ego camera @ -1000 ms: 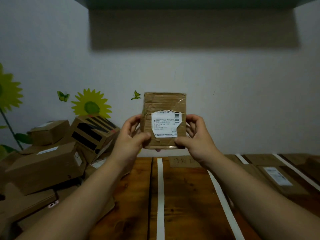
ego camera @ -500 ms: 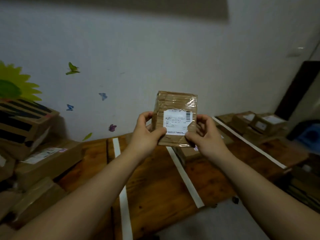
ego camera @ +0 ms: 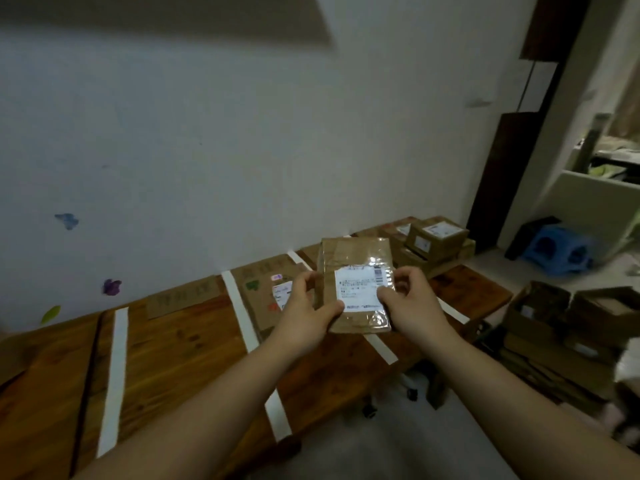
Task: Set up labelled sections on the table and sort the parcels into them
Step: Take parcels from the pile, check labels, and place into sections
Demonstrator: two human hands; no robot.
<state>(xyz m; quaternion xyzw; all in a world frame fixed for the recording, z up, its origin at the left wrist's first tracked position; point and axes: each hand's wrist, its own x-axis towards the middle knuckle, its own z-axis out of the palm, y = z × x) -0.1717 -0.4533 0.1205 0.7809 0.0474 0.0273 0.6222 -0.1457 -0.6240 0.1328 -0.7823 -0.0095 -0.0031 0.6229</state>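
Parcel [ego camera: 356, 285] upright, label facing the camera, held in the air over the bench [ego camera: 180, 348], probably above the tape strip [ego camera: 382, 348] near the front edge; motion blur makes that hard to confirm. Left hand [ego camera: 304, 306] and right hand [ego camera: 412, 303] each grip a side edge, thumbs on the front face, both forearms stretched forward. Bare wood between strips on the left. Flat parcel [ego camera: 263, 289] lies just behind, stacked boxes [ego camera: 436, 237] at the far end.
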